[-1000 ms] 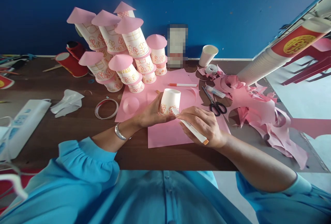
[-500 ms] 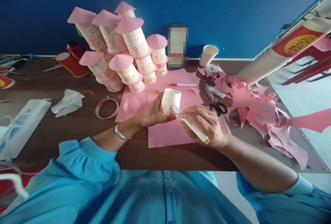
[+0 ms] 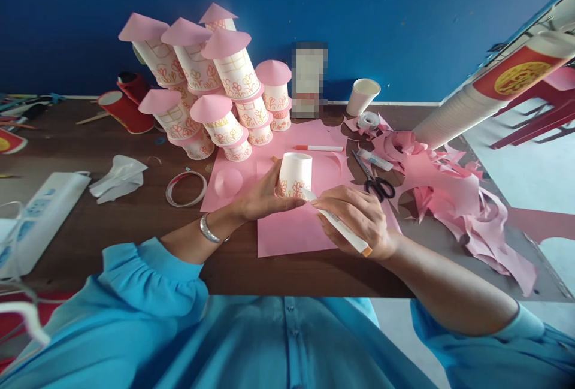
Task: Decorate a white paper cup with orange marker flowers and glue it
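Note:
A white paper cup point(image 3: 296, 168) with orange and red flowers drawn along its lower part is held by my left hand point(image 3: 265, 194), which wraps round its left side and base. My right hand point(image 3: 357, 215) grips a white marker pen point(image 3: 344, 231) with an orange end, its tip at the cup's lower right side. Beneath both hands lies a pink paper sheet point(image 3: 287, 239). Behind the cup, a red-capped marker point(image 3: 318, 148) rests on more pink paper. To the left, a small pink paper cone point(image 3: 228, 183) lies on that paper.
Stacked decorated cups with pink cone roofs point(image 3: 224, 77) stand at the back left. Scissors point(image 3: 380, 186), a glue bottle point(image 3: 375, 160) and pink paper scraps point(image 3: 462, 197) lie on the right, near a long stack of cups point(image 3: 471, 98). A tape roll point(image 3: 186, 189) lies at left.
The cup has turned slightly and shifted a little left in my left hand. My right hand has moved slightly right and down with the marker. A pink strip at the far right edge has gone.

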A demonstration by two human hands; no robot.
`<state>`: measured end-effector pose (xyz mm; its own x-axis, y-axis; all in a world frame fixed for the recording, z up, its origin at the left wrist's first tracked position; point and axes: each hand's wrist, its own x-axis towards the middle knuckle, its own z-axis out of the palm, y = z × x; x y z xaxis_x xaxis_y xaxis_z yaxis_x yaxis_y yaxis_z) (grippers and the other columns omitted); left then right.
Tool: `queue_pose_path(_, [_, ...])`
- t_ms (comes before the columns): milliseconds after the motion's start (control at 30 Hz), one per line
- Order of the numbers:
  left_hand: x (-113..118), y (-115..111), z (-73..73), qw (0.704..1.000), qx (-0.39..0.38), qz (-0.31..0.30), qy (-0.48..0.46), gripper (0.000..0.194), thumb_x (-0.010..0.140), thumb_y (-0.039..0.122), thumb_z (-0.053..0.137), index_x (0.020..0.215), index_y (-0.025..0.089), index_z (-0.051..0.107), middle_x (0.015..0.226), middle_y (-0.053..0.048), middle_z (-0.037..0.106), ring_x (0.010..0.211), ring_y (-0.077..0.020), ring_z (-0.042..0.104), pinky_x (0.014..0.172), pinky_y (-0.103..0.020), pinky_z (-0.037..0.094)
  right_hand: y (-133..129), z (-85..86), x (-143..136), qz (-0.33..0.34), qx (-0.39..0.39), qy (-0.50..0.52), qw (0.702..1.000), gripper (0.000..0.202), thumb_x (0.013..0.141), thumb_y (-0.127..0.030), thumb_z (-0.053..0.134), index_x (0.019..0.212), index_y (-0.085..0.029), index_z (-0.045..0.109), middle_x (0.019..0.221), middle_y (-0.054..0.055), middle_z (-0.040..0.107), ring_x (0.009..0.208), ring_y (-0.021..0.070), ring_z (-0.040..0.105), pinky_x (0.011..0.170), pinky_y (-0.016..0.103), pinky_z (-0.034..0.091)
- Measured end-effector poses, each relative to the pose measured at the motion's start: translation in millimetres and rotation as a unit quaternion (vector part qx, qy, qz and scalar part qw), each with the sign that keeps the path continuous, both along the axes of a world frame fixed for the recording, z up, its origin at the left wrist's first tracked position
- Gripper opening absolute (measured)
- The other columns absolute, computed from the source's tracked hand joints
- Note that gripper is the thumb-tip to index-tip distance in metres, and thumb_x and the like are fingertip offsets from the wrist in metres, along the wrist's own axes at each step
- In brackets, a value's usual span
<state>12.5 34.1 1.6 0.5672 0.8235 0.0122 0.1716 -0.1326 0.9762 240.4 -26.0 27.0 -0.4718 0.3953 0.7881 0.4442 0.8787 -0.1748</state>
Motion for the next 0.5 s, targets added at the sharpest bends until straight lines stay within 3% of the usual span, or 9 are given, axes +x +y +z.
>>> queue_pose_path(300, [2.4,3.4,-2.1,0.995,-0.020,-0.002,-0.096,0.076,0.076,0.046,0.087,0.140,0.027,0.050,0.109,-0.005,0.061,0.100,-0.0244,0.059,0.084,-0.039,0.053,0.9,-0.4,-0.3,-0.005,0.006,0.010,1.000,0.030,0.092,-0.010,0.063,0.121,-0.016,0.062,0.093,0.009,0.071,0.081,0.0194,0.074,0.070,0.032,0.064])
queue_pose_path(500, [2.3,3.2,-7.6,0.992,-0.044,0.015,-0.121,0.085,0.072,0.043,0.090,0.144,0.027,0.047,0.121,-0.009,0.062,0.112,-0.0292,0.060,0.092,-0.043,0.054,0.3,-0.1,0.5,-0.008,-0.001,0.006,1.000,0.029,0.093,-0.009,0.063,0.121,-0.016,0.062,0.094,0.010,0.071,0.083,0.0196,0.073,0.072,0.033,0.064])
